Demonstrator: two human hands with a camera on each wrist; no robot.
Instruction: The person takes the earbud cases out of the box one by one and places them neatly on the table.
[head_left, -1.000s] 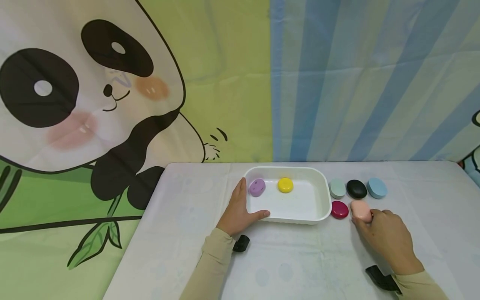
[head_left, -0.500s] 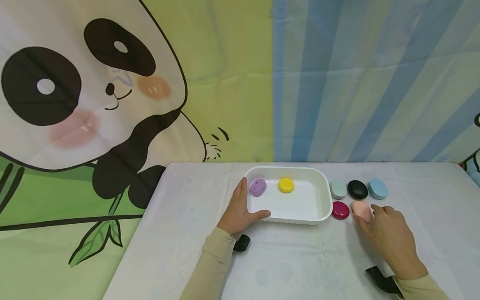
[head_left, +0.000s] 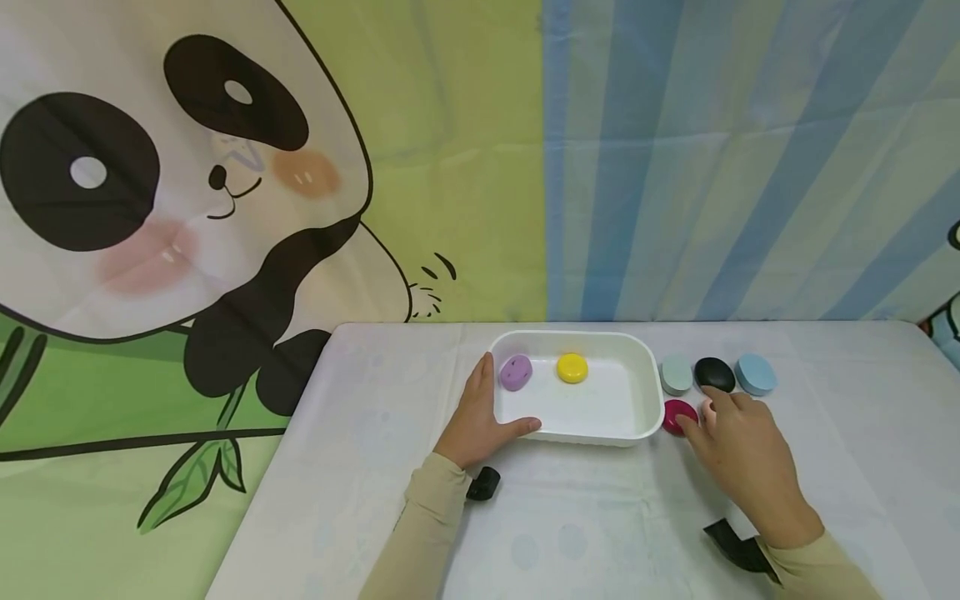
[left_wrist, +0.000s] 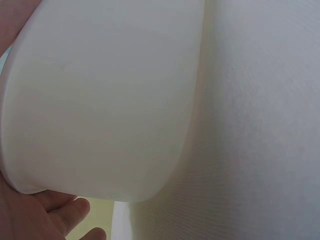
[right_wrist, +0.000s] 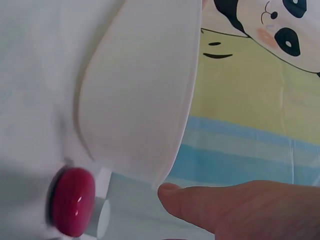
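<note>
- Nearest the camera, the right hand (head_left: 738, 446) lies low over the table (head_left: 585, 517), knuckles up and fingertips pointing at the loose pieces beside the tray. Whether it has anything pinched under the palm, I cannot tell. The fingers hide that spot, and the right wrist view shows only a thumb stretched out, touching nothing.
- The left hand (head_left: 474, 421) is braced on the near left corner of the white tray (head_left: 651, 392). The thumb runs along the front wall and the fingers lie straight up the side, pressing rather than gripping.
- The red oval piece (head_left: 675, 412) sits on the table just off the tray's right wall, at the right hand's fingertips. It looks untouched, or at most brushed.
- Inside the tray, a purple piece (head_left: 516, 372) and a yellow piece (head_left: 572, 367) lie apart near the far wall.
- In a row beyond the red one are a mint piece (head_left: 676, 375), a black piece (head_left: 712, 372) and a blue piece (head_left: 755, 374), all on the table.
- My read is that this is the pick-up step, with the hand settling on a piece outside the tray.
- The next move calls for a firm pinch across a smooth, rounded shape, then a lift clear of the tray's rim without nudging the red neighbour. The left hand should hold the tray steady.
- Farthest back hangs the panda backdrop (head_left: 187, 208).
</note>
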